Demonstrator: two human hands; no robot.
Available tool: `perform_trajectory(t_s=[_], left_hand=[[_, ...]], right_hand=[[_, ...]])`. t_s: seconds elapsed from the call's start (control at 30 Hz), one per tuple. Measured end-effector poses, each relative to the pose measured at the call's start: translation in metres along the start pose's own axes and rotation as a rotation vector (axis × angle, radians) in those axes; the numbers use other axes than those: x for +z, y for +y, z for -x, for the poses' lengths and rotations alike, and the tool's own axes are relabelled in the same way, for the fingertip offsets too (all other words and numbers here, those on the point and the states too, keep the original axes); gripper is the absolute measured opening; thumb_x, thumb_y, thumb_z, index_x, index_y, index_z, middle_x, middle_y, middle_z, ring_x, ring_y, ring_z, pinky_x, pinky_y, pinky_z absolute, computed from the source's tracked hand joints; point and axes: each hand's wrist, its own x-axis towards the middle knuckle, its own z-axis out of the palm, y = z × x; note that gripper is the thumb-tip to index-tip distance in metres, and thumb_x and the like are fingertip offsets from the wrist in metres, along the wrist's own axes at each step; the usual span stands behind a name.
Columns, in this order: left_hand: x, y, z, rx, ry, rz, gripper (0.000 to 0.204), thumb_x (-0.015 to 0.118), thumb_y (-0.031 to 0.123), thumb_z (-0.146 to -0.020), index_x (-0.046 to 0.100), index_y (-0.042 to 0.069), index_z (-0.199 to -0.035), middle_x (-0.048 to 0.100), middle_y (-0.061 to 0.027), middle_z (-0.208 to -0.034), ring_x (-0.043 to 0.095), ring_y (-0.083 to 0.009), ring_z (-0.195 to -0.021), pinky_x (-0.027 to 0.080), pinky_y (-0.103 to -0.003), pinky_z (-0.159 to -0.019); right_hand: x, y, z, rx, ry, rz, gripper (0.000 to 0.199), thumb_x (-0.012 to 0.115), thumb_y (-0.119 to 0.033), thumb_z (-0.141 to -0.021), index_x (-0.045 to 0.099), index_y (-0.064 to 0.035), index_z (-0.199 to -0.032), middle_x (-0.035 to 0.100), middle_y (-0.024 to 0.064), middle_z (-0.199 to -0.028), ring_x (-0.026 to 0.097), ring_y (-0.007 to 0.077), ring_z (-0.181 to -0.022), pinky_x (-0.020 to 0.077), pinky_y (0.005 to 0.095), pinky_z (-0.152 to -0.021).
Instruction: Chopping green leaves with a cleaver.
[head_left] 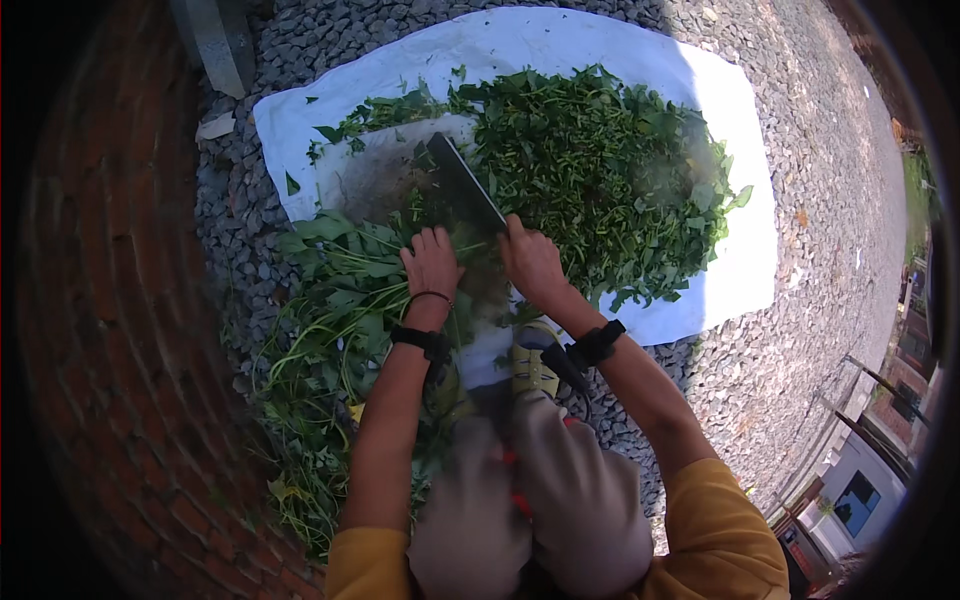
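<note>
Two hands (433,268), one cleaver (467,187), one sheet (745,240), two wrist straps (597,343)

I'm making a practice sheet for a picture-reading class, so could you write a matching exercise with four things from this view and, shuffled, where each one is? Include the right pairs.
Things
1. Cleaver
2. Uncut leafy stalks
3. Chopped greens
4. Brick wall

Places
A. At the far left of the picture
B. Under the person's left hand
C. In a broad heap on the white sheet
D. With its handle in the person's right hand

Right pairs: 1-D, 2-B, 3-C, 4-A
</note>
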Motion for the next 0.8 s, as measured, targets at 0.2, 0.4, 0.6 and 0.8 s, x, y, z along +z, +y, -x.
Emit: perform_trajectory(t_s=[0.2,0.4,0.6,0.8], left_hand=[[0.002,0.001,-0.001,-0.003,-0.002,0.007,0.063,0.081,0.030,-0.060,0.047,0.005,-0.107,0.046,-0.0085,-0.099,0.047,-0.0260,-0.096,0.036,-0.040,-0.078],[0.019,-0.001,0.000,0.006,-0.007,-0.002,0.058,0.080,0.028,-0.059,0.047,0.005,-0.101,0.047,-0.0095,-0.099,0.047,-0.0268,-0.095,0.035,-0.040,-0.078],[0.024,-0.009,0.003,0.040,0.088,-0.007,0.064,0.078,0.026,-0.059,0.045,0.004,-0.109,0.047,-0.0103,-0.101,0.047,-0.0276,-0.095,0.035,-0.041,-0.078],[-0.019,-0.004,0.022,-0.095,0.042,0.242,0.121,0.088,0.034,-0.044,0.021,0.000,-0.139,0.040,-0.0146,-0.125,0.038,-0.0312,-0.120,0.026,-0.050,-0.099]], right_hand=[[-0.024,-0.001,0.054,-0.016,-0.133,0.025,0.016,0.050,-0.011,-0.085,0.042,-0.0018,-0.095,0.060,0.0224,-0.065,0.060,0.0422,-0.061,0.0481,0.0510,-0.053],[-0.006,0.004,0.041,-0.026,-0.215,0.123,0.018,0.050,-0.008,-0.081,0.042,-0.0003,-0.095,0.059,0.0197,-0.062,0.061,0.0400,-0.058,0.0491,0.0483,-0.050],[0.057,-0.018,-0.006,-0.085,-0.017,0.062,0.021,0.052,-0.010,-0.080,0.043,-0.0013,-0.097,0.061,0.0234,-0.075,0.062,0.0387,-0.062,0.0498,0.0452,-0.050],[0.044,-0.007,-0.004,-0.032,0.054,-0.078,0.025,0.053,-0.011,-0.083,0.042,-0.0060,-0.104,0.061,0.0194,-0.076,0.059,0.0427,-0.066,0.0466,0.0498,-0.056]])
